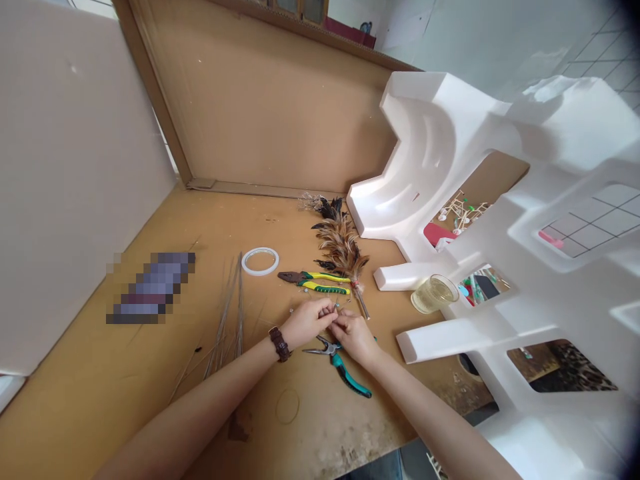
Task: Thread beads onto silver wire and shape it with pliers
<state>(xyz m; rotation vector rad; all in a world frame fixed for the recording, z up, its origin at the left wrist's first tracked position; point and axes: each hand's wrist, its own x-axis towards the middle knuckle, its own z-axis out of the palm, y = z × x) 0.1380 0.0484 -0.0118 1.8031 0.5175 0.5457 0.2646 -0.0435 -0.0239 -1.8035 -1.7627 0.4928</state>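
My left hand, with a brown watch band on its wrist, meets my right hand over the table. The fingertips of both are pinched together around something too small to name. Just beyond them lie yellow-and-green pliers, with tiny pale bits nearby. Partly beneath my right hand, teal-handled needle-nose pliers rest with their jaws apart. A bundle of brown and black feathers bound to a stick lies behind the yellow pliers.
A roll of white tape and several thin wires lie to the left. Farther left is a blurred-out object. A glass of pale liquid stands at the right by a white foam frame. Cardboard walls the back.
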